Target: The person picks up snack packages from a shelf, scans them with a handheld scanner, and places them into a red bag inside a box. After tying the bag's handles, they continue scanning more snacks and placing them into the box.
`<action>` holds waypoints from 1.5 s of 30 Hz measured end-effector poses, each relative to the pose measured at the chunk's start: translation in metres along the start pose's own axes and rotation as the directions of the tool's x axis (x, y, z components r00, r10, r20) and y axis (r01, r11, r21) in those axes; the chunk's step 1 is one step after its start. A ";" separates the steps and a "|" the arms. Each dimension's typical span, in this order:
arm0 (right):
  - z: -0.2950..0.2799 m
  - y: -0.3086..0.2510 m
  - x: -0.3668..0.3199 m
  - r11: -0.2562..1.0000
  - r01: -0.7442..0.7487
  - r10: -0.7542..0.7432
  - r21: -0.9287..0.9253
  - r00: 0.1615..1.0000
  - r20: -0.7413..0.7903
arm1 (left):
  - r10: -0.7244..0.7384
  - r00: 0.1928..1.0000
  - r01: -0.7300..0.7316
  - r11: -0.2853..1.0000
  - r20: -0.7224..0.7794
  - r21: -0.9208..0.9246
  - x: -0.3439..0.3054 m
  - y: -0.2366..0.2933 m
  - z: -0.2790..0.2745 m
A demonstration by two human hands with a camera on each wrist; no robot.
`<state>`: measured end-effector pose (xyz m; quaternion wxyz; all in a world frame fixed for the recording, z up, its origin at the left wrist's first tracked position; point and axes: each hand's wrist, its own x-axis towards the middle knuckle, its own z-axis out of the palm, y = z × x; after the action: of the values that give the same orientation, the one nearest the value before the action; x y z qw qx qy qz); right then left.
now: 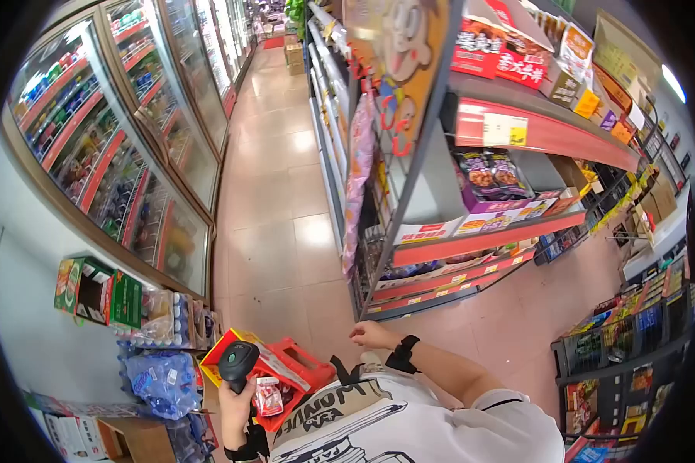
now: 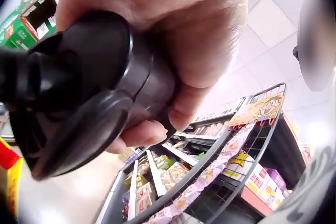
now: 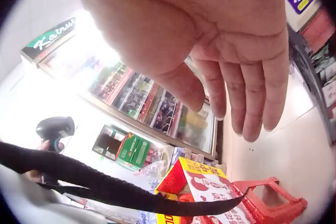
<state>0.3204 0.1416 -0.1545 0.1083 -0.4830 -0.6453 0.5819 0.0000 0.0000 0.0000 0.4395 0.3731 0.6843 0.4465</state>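
In the head view the left hand (image 1: 236, 409) grips the handle of a black handheld scanner (image 1: 239, 361), held upright over a red basket (image 1: 310, 369) and a red-and-yellow box (image 1: 228, 343). The left wrist view shows the left hand (image 2: 173, 29) with fingers curled round the dark scanner (image 2: 105, 87). In front of the body, the right hand (image 1: 374, 336) touches nothing. Its fingers hang loosely in the right wrist view, where the right hand (image 3: 210, 45) is above the red basket (image 3: 273, 198) and the printed box (image 3: 210, 187). A red-and-white packet (image 1: 269, 397) lies beside the left hand.
Glass-door fridges (image 1: 77, 131) line the left side, with a green carton (image 1: 93, 293) and wrapped bottles (image 1: 162, 383) below. A snack shelf (image 1: 479, 239) stands ahead on the right. Another rack (image 1: 633, 339) is at the far right. A tiled aisle (image 1: 274, 231) runs between fridges and shelf.
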 end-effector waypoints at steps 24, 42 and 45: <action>-0.083 0.091 -0.075 0.990 -0.132 0.137 0.057 0.985 -0.101 | 0.038 0.989 -0.050 0.996 0.143 0.077 -0.004 0.038 0.117; -0.121 0.101 -0.072 0.986 -0.164 0.159 0.031 0.978 0.133 | -0.074 0.970 0.052 0.994 -0.233 -0.099 -0.052 0.021 0.121; -0.127 0.102 -0.078 0.976 -0.217 0.211 0.009 0.959 0.189 | -0.072 0.942 0.058 0.997 -0.327 -0.052 -0.064 0.027 0.111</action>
<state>0.5003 0.1506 -0.1705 -0.0092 -0.4916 -0.5878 0.6425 0.1279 -0.0173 0.0187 0.3415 0.2612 0.7505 0.5019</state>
